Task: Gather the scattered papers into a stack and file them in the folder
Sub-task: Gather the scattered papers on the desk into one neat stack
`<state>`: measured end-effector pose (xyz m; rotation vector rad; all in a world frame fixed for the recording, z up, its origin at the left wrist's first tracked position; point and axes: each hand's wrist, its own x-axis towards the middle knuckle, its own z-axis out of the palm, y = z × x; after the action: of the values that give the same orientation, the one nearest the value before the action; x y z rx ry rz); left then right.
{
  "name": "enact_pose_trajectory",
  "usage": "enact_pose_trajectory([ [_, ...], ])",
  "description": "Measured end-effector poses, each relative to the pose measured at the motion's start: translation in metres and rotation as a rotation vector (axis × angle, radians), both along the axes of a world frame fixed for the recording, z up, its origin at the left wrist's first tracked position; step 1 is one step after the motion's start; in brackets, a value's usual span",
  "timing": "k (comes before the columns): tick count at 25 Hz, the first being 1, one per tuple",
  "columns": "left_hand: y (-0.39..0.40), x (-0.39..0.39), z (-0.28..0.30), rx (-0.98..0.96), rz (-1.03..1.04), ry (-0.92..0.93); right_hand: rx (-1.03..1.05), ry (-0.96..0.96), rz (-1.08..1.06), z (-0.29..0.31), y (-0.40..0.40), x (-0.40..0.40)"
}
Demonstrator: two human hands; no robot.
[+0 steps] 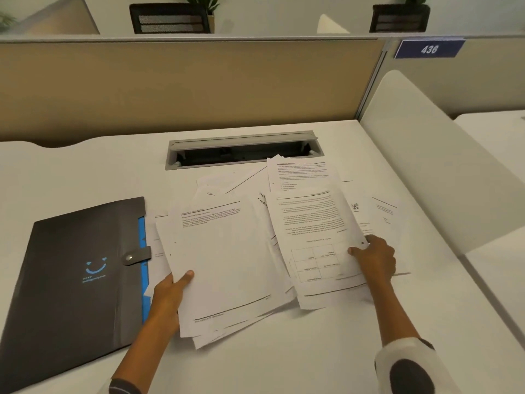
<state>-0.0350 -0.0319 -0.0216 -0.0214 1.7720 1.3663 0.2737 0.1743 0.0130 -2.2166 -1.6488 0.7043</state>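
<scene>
Several printed white papers [227,251] lie overlapping in a loose pile at the middle of the white desk [284,359]. My left hand [167,294] grips the left edge of the nearest sheets, thumb on top and fingers hidden underneath. My right hand [375,257] holds the right edge of a sheet with a table printed on it [315,240], thumb on top. More sheets [301,172] spread toward the back and right. A dark grey folder [74,274] with a blue smile mark and a snap strap lies shut at the left, its blue inner edge beside my left hand.
A grey cable tray slot [244,149] stands open in the desk behind the papers. A beige partition [184,86] rises at the back and a white divider panel [426,166] borders the right side. A blue sign [429,49] reads 436.
</scene>
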Motion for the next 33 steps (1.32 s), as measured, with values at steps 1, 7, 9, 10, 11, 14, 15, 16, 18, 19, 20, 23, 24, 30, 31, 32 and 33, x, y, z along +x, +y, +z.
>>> enact_pose_trajectory([
  [1,-0.001,-0.001,0.000,0.022,-0.022,-0.008,0.043,0.115,-0.016,0.000,0.001,0.005],
  [7,-0.005,-0.005,-0.003,0.083,-0.056,-0.041,0.031,0.824,-0.057,0.012,0.000,0.006],
  [9,-0.006,-0.005,-0.005,0.091,-0.053,-0.044,-0.022,0.868,0.019,0.011,-0.010,-0.014],
  [10,-0.006,-0.004,-0.005,0.095,-0.052,-0.048,-0.037,0.839,0.069,0.008,-0.016,-0.025],
  [11,-0.005,-0.003,-0.005,0.099,-0.051,-0.052,-0.044,0.777,0.122,0.004,-0.023,-0.037],
  [14,-0.006,-0.002,-0.003,0.104,-0.048,-0.064,0.063,0.620,0.202,-0.007,-0.040,-0.067],
  [15,-0.006,-0.002,-0.003,0.108,-0.048,-0.073,0.136,0.612,0.167,-0.008,-0.041,-0.071],
  [16,-0.006,-0.002,-0.002,0.112,-0.047,-0.077,0.191,0.623,0.128,-0.008,-0.040,-0.074],
  [18,-0.006,-0.003,-0.001,0.102,-0.041,-0.062,0.198,0.649,0.137,-0.004,-0.037,-0.076],
  [19,-0.005,-0.003,0.001,0.089,-0.027,-0.055,0.163,0.643,0.186,-0.004,-0.037,-0.077],
  [20,-0.005,-0.003,0.002,0.077,-0.007,-0.059,0.123,0.622,0.239,-0.006,-0.040,-0.078],
  [23,-0.001,-0.003,0.005,0.024,0.021,-0.116,0.034,0.544,0.362,-0.020,-0.057,-0.084],
  [24,0.001,-0.002,0.006,-0.007,0.006,-0.115,0.018,0.517,0.381,-0.025,-0.062,-0.086],
  [30,-0.005,0.004,0.004,0.079,-0.158,0.085,-0.032,0.419,0.505,-0.029,-0.072,-0.110],
  [31,-0.007,0.004,0.003,0.094,-0.169,0.100,-0.034,0.406,0.506,-0.027,-0.071,-0.111],
  [32,-0.007,0.003,0.004,0.112,-0.170,0.110,-0.014,0.396,0.486,-0.026,-0.070,-0.112],
  [33,-0.007,0.000,0.006,0.138,-0.162,0.114,0.017,0.407,0.443,-0.024,-0.068,-0.111],
])
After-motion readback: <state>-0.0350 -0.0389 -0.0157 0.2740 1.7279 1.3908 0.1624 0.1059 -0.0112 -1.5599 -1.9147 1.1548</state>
